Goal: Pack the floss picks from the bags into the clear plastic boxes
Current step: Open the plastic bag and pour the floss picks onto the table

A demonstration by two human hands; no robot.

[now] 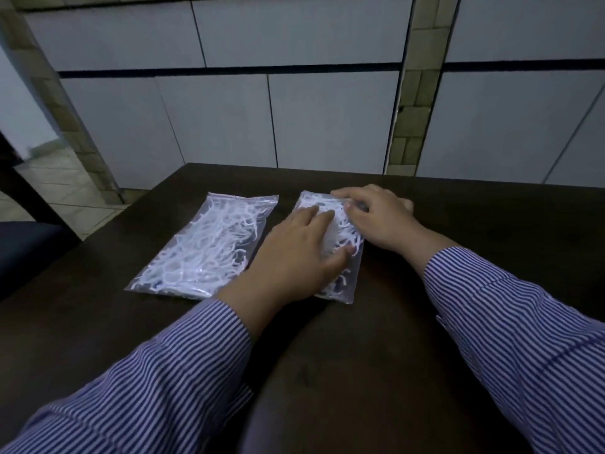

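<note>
Clear plastic, twice over: two sealed bags of white floss picks, flat on the dark counter (425, 322), side by side at mid-frame. Left bag (204, 247) untouched, picks in a loose tangle along its length, far edge angled toward the upper right of the frame. Right bag (343, 283) mostly covered by both hands, only its near end and a strip of its middle on show. Left hand (294, 253) flat on the right bag, fingers straight and pressing down, grip released, thumb toward the bag's right edge. Right hand (373, 214) at that bag's far end, fingers bent onto the top edge; whether pinching the plastic or merely resting on it, cannot tell. Striped sleeves (170, 371) from the lower corners of the frame. Bare dark surface right of the bags and across the lower middle. Counter's far edge just beyond the bags, tiled wall (294, 109) behind; left edge slanting toward the lower left, floor (65, 178) past it.
</note>
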